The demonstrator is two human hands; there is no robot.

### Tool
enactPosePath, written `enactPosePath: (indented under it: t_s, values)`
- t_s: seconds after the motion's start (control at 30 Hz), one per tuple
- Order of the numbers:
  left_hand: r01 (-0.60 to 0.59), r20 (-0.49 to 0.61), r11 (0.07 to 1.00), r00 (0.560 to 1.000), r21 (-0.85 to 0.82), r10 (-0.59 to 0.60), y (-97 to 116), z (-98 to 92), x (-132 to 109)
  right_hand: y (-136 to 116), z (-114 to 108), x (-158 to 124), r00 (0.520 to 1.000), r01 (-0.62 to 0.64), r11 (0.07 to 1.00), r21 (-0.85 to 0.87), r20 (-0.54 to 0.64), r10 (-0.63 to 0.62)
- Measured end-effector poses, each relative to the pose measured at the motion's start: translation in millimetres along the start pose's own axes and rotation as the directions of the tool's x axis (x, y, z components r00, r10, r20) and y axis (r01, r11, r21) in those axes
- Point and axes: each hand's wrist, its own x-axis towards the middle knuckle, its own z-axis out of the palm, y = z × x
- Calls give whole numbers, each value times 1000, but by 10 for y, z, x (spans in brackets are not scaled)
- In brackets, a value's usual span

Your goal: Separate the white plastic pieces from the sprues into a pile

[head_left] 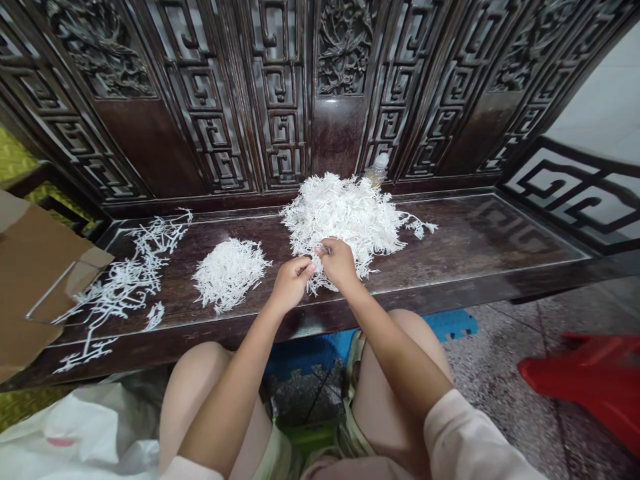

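A big tangled heap of white plastic pieces lies on the dark wooden bench seat. My right hand is closed at the heap's near edge, pinching a white piece from it. My left hand is closed too, fingertips meeting the right hand at that same piece. A smaller, neater pile of short white bits sits left of my hands. Further left, stripped white branching frames lie scattered over the seat.
A carved dark wooden backrest rises behind the seat. A small plastic bottle stands behind the heap. Cardboard lies at the left, a white plastic bag by my knee, a red stool on the floor right.
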Motion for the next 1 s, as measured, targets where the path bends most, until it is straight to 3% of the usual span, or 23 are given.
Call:
enactPosePath:
  t_s: [0.07, 0.17, 0.3, 0.43, 0.53, 0.63, 0.8, 0.87, 0.93, 1.0]
  values:
    - [-19, 99, 995, 995, -96, 28, 115, 9, -68, 88, -65, 79, 995, -44, 999, -28, -93, 41]
    - [15, 225, 981, 974, -196, 30, 198, -33, -135, 233, -218, 217, 951, -205, 978, 47, -226, 210]
    - [178, 31, 929, 984, -323, -178, 63, -188, -62, 250, -335, 206, 983, -183, 958, 220, 74, 171]
    - [362, -33, 783, 899, -506, -437, -29, -261, 6, 114, -275, 69, 953, -124, 950, 286, 300, 34]
    - [476, 28, 640, 815, -604, -579, -19, -197, 7, 54, -240, 32, 941, -65, 944, 323, 335, -49]
    - [547, 122, 516, 755, -659, -644, -40, -103, 20, 57, -253, 38, 936, -55, 944, 325, 347, -65]
    - [526, 308, 264, 759, -808, -573, -162, -24, 59, 70, -274, 48, 933, -57, 951, 305, 355, -58]
    - [505, 331, 177, 753, -845, -568, -203, -24, 69, 59, -271, 46, 936, -58, 954, 294, 349, -51]
    - [473, 279, 184, 744, -861, -607, -226, -33, 74, 50, -269, 45, 936, -59, 956, 288, 348, -48]
    - [446, 180, 300, 760, -843, -625, -223, -45, 73, 52, -270, 45, 934, -59, 957, 284, 353, -48]
